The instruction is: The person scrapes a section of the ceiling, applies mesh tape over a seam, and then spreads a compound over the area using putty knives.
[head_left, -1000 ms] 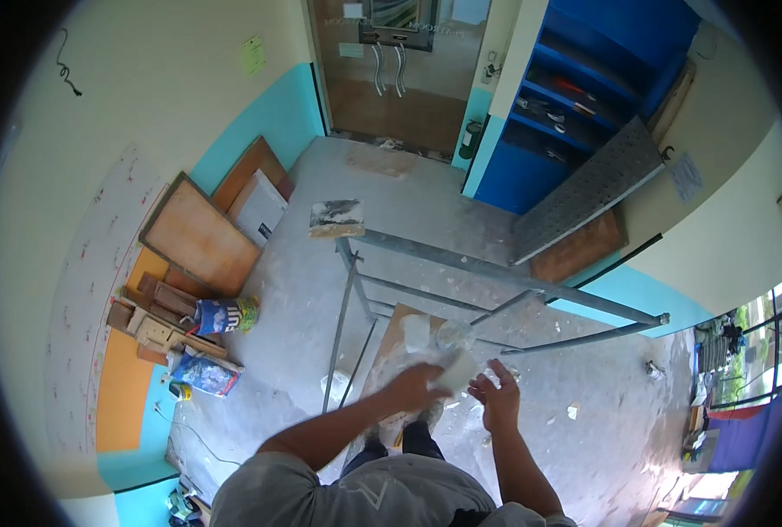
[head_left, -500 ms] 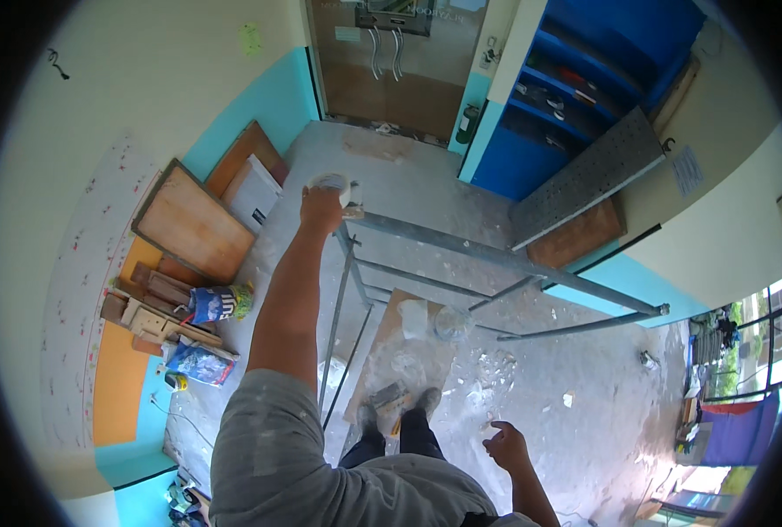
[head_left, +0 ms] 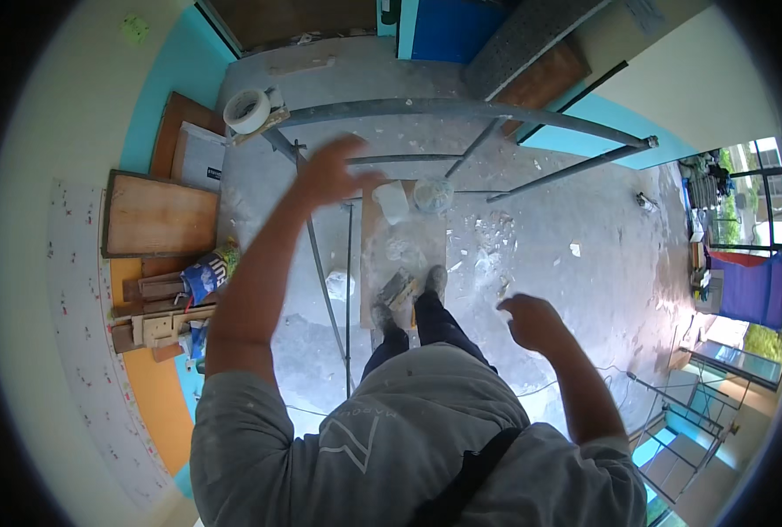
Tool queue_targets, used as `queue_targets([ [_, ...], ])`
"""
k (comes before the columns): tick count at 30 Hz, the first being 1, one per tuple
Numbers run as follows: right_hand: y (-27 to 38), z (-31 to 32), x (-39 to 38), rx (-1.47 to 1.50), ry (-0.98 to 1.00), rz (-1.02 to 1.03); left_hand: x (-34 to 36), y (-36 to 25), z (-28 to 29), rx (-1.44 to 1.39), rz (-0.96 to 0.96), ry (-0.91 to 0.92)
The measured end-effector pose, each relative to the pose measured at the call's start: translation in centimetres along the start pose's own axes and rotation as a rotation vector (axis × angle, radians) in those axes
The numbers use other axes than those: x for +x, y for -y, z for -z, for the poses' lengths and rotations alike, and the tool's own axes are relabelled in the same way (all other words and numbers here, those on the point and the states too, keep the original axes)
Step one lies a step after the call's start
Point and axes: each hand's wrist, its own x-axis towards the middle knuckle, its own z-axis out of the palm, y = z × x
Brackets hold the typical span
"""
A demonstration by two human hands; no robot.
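Observation:
A roll of white tape [head_left: 245, 111] rests on a small stained board [head_left: 259, 126] at the left end of the metal frame's top rail [head_left: 426, 108]. My left hand [head_left: 334, 171], blurred, is below and right of the roll, apart from it, fingers spread and holding nothing visible. My right hand [head_left: 531, 325] hangs right of my legs, fingers curled; what they hold, if anything, is too small to make out. Below me my feet stand on a dusty plank [head_left: 373, 228] bearing a white container [head_left: 392, 204], a clear round container [head_left: 433, 195] and some flat pieces near my shoes.
Wooden boards [head_left: 158, 211] and a blue bag [head_left: 206, 277] lie along the left wall. A perforated metal plank [head_left: 531, 44] leans at the back right. Debris [head_left: 487, 246] litters the floor. Windows [head_left: 760, 193] and another metal frame [head_left: 676, 417] are on the right.
My left hand carried the tape roll to the frame's corner, let it go and has drawn back. The view has tilted further down toward my body and feet.

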Motion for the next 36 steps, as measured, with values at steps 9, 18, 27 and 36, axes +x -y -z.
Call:
queue_targets([
  [9, 13.6, 17.7, -2.1, -0.034, -0.498, 0.305, -5.9, -18.0, 2.2, -0.315, -0.085, 0.403],
  [18, 14.5, 34.1, -12.5, 0.288, -1.293, 0.347, -5.5, -26.1, 22.7, 0.155, -0.147, -0.176],
  [27, 11.2, 57.6, -25.0, 0.36, -1.985, 0.645, -2.8, -44.3, 45.1, 0.662, -0.4, -0.882],
  [36, 7.8, 70.5, -27.8, 0.269, -2.223, 0.437, 7.3, -54.3, 53.7, 0.356, -0.499, -1.159],
])
